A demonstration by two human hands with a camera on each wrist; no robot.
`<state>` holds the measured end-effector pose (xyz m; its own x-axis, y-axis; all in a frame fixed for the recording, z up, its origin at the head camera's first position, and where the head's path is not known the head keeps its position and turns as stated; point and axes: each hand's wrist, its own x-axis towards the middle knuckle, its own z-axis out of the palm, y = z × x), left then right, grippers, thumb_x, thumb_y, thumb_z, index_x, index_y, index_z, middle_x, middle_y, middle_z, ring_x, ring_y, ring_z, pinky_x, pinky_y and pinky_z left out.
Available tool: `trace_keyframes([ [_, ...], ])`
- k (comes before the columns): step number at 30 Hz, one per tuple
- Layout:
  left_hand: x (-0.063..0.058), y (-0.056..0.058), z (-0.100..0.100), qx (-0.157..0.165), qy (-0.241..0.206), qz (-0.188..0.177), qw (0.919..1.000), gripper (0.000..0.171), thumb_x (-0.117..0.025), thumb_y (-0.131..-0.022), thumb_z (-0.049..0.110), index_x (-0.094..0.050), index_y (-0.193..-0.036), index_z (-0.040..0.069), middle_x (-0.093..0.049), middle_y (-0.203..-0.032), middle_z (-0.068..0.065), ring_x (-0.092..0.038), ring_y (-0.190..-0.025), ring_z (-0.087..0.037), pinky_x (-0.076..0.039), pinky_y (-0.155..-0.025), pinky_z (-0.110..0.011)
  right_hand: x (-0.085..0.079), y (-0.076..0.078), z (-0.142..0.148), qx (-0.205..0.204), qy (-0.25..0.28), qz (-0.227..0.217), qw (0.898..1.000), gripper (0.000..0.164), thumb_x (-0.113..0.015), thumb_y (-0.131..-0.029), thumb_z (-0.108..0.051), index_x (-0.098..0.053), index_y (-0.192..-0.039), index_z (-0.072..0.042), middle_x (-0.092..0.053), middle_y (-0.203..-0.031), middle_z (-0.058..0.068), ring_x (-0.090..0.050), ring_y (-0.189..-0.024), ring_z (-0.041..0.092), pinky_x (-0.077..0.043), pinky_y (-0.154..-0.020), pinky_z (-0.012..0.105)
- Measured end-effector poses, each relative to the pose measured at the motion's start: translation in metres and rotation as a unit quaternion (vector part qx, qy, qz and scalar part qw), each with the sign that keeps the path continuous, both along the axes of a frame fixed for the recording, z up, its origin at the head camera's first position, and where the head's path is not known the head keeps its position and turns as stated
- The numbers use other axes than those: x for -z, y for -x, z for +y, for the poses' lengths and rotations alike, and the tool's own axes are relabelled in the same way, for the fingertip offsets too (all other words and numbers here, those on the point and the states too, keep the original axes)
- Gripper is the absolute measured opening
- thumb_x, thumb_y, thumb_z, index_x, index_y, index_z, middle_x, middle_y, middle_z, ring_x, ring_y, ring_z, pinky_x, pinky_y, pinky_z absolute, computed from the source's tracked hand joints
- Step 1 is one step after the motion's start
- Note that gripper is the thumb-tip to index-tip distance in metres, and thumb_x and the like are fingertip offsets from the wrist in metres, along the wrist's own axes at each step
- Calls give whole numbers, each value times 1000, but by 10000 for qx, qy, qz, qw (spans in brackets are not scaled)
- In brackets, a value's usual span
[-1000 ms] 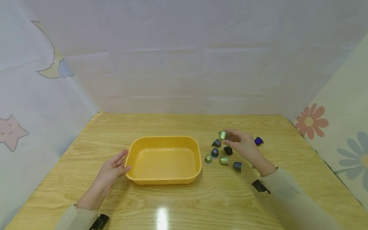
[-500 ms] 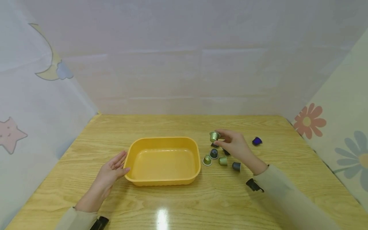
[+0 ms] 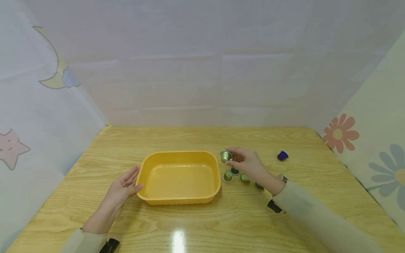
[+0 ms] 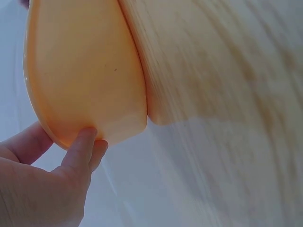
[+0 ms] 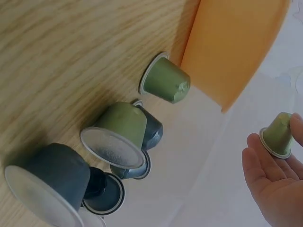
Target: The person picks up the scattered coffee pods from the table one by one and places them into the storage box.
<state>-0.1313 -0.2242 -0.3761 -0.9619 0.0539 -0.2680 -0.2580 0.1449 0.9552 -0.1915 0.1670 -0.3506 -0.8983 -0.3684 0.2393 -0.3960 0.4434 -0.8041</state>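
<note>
My right hand (image 3: 248, 165) pinches a green coffee capsule (image 3: 225, 156) between thumb and fingers, raised over the table just right of the tray's back right corner. In the right wrist view the held capsule (image 5: 277, 135) has its rim facing down over the fingers. My left hand (image 3: 119, 192) touches the left end of the yellow tray (image 3: 180, 201), thumb by the front corner and fingers extended along the outside. In the left wrist view fingertips (image 4: 85, 137) rest against the tray's outer wall. Nothing lies inside the tray.
Right of the tray lie loose capsules: a green one (image 3: 227, 176), another green one (image 3: 245, 178), a dark one (image 3: 235, 171) and one (image 3: 259, 186) partly behind my wrist. A purple-blue capsule (image 3: 282, 155) lies farther right. Patterned cloth walls enclose the table.
My right hand has carried the green capsule leftward, and lately a little lower, from above the capsule group toward the tray. The left hand has stayed at the tray.
</note>
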Motion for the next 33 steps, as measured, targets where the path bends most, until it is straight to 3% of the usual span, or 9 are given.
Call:
trace_keyframes([
  [7, -1, -1, -1, 32, -4, 6, 10000, 75, -55, -96, -4, -9, -155, 3, -12, -160, -12, -10, -146, -35, -31, -108, -32, 6, 0, -11, -375, -15, -119, 9992, 43, -69, -90, -3, -55, -128, 13, -64, -116, 24, -66, -98, 33, -58, -79, 31],
  [14, 0, -1, -1, 34, 63, 24, 10000, 75, -55, -97, -3, -9, -155, 3, -12, -160, -13, -11, -145, -37, -32, -107, -33, 7, -4, -24, -497, -195, -185, 9984, 43, -70, -88, -3, -57, -127, 11, -63, -119, 25, -65, -100, 34, -58, -81, 33],
  [25, -1, 0, 1, 94, 60, 95, 9999, 74, -54, -97, -3, -8, -155, 3, -11, -160, -12, -10, -146, -36, -31, -108, -34, 16, -7, -40, -1215, -726, 741, 9872, 41, -75, -83, -2, -62, -119, 12, -69, -107, 19, -67, -95, 29, -57, -82, 39],
  [33, -1, -1, 1, 54, 57, 24, 10000, 74, -54, -98, -2, -8, -156, 4, -11, -161, -11, -9, -146, -35, -29, -110, -39, 20, -8, -50, -1608, -835, 750, 9806, 42, -74, -83, -2, -62, -121, 10, -69, -111, 18, -66, -101, 29, -56, -85, 44],
])
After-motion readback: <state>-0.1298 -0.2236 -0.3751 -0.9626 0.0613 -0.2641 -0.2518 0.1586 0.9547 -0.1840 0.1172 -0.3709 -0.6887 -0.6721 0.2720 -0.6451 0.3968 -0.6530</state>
